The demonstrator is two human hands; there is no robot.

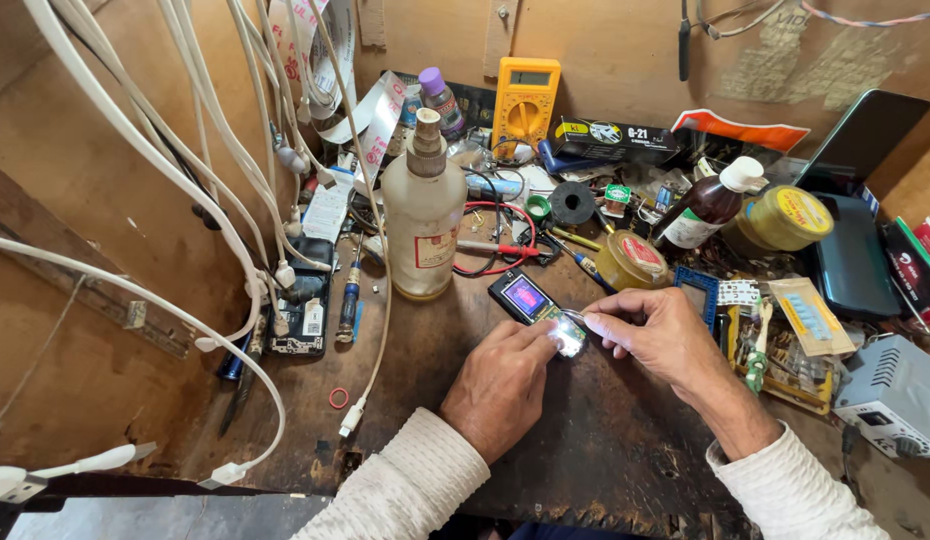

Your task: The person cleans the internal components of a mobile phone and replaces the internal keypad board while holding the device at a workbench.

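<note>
Small dark keypad phone [536,308], screen lit purple, lying flat and slanted on the workbench, lower end glaring white under fingertips

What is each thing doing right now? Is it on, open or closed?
Small phone: screen lit, lying on the bench.
Left hand: fingers resting on the phone.
Right hand: pinching at the phone's lower end.
Clear bottle: upright, capped.
Brown bottle: tilted, white cap on.
Yellow multimeter: propped upright, display blank.

Both forearms, in white ribbed sleeves, reach in from the bottom edge and meet at the middle. The left hand [500,385] lies palm down, knuckles up, its fingers stretched forward. The right hand [657,335] curls inward, thumb and forefinger pinched together in a tight grip beside the left fingertips.
</note>
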